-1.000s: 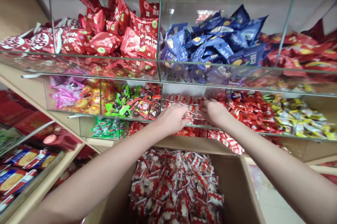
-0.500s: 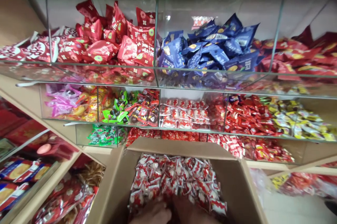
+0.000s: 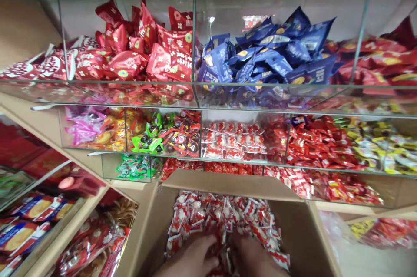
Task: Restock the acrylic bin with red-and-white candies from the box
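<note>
At the bottom centre of the frame, both hands reached forward from the lower edge, backs upward, angled in toward each other with a narrow gap between them. The left hand lay just left of centre, its thumb apart from the blurred fingers, which pointed up and to the right. The right hand lay just right of centre, its fingers pointing up and to the left, darker and more blurred. Both touched the red-and-white wrapped sweets; whether either had closed on any could not be told. These sweets filled much of the open cardboard box at the lower centre, whose far flap leaned toward the shelves.

Beyond the flap, green packets sat in a low compartment left of centre. Above, at mid-frame, similar red-and-white sweets lay in rows behind clear panels. Across the top, red bags were heaped at the upper left and blue bags right of centre.
</note>
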Demonstrator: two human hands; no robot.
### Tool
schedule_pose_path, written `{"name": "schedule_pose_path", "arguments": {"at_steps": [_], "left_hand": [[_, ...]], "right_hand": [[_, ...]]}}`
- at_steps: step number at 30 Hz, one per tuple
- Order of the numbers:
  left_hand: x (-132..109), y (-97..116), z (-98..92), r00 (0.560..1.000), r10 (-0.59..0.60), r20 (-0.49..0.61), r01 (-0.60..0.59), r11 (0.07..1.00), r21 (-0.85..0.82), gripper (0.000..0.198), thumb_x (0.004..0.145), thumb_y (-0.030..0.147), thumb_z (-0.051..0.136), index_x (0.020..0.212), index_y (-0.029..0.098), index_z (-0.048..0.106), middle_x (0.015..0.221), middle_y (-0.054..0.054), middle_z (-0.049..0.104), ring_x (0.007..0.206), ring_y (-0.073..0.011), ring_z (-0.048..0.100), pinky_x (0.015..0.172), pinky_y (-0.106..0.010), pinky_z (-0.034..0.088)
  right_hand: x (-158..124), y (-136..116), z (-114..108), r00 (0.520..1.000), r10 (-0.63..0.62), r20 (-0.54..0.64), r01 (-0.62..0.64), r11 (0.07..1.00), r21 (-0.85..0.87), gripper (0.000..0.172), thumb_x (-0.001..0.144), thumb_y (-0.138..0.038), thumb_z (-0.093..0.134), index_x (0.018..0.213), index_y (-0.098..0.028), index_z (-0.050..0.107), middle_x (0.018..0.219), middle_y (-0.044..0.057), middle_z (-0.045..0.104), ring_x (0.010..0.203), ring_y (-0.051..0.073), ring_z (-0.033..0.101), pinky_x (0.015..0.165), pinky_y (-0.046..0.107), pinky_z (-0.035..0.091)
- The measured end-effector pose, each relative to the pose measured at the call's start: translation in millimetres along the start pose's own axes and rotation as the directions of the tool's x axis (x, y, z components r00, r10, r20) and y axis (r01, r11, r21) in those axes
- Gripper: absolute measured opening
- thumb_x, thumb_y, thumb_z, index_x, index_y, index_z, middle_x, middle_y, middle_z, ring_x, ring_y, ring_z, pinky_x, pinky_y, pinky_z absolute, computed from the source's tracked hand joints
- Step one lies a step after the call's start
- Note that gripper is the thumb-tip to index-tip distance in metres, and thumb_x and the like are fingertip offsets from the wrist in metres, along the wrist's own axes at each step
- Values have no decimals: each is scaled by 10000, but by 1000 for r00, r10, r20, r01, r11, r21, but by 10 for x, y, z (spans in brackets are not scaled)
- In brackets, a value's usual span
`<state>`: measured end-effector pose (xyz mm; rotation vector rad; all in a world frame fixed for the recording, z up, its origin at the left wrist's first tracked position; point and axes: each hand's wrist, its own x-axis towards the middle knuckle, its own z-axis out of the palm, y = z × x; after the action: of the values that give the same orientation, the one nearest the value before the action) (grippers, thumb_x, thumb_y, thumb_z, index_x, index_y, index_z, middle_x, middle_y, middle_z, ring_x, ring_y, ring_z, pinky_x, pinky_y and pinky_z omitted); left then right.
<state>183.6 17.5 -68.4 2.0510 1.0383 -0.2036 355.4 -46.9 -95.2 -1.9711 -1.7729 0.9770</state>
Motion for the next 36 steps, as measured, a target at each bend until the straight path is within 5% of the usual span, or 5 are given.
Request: {"name": "schedule_pose_path", "arguments": {"at_steps": [8, 19, 23, 31, 36], "left_hand": [[-37, 738, -420, 978, 120, -168, -201, 745, -636, 251, 718, 366, 583, 882, 178, 614, 857, -25, 664, 771, -149, 591, 706, -253, 442], [-69, 973, -425, 941, -27, -337, -277, 507, -816, 239, 660, 289, 668, 863, 180, 607, 677, 27, 619, 618, -97, 549, 584, -202, 423], [-24, 903, -384, 939, -40, -342, -316, 297, -901, 203, 663, 286, 672, 828, 179, 621, 713, 13, 629, 648, -109, 564, 671, -252, 445], [-8, 797, -299, 936, -102, -338, -270, 407, -872, 144, 656, 292, 667, 698, 164, 617, 620, 17, 632, 591, -113, 549, 581, -218, 428], [-16, 826, -404, 937, -109, -332, -238, 497, -835, 168, 665, 330, 646, 698, 170, 605, 596, 36, 606, 555, -104, 523, 541, -205, 397]], "right_hand": [[-325, -404, -849, 972, 64, -226, 159, 531, 832, 205, 679, -294, 643, 831, -198, 546, 717, -9, 601, 668, 123, 552, 602, 231, 430], [-293, -517, -854, 880, 318, -352, 309, 178, 934, 254, 615, -254, 718, 837, -210, 603, 727, -8, 659, 637, 114, 589, 602, 235, 464], [-316, -535, -821, 915, 251, -315, 265, 213, 940, 226, 676, -318, 666, 855, -202, 593, 754, 5, 631, 681, 128, 571, 636, 256, 450], [-334, -372, -617, 895, 254, -366, 249, 396, 884, 219, 708, -367, 623, 639, -188, 517, 526, -41, 497, 471, 91, 445, 455, 208, 360], [-423, -355, -844, 797, -86, -597, 361, 862, 356, 323, 723, -293, 607, 1034, -270, 523, 1080, 76, 570, 949, 225, 551, 762, 360, 465]]}}
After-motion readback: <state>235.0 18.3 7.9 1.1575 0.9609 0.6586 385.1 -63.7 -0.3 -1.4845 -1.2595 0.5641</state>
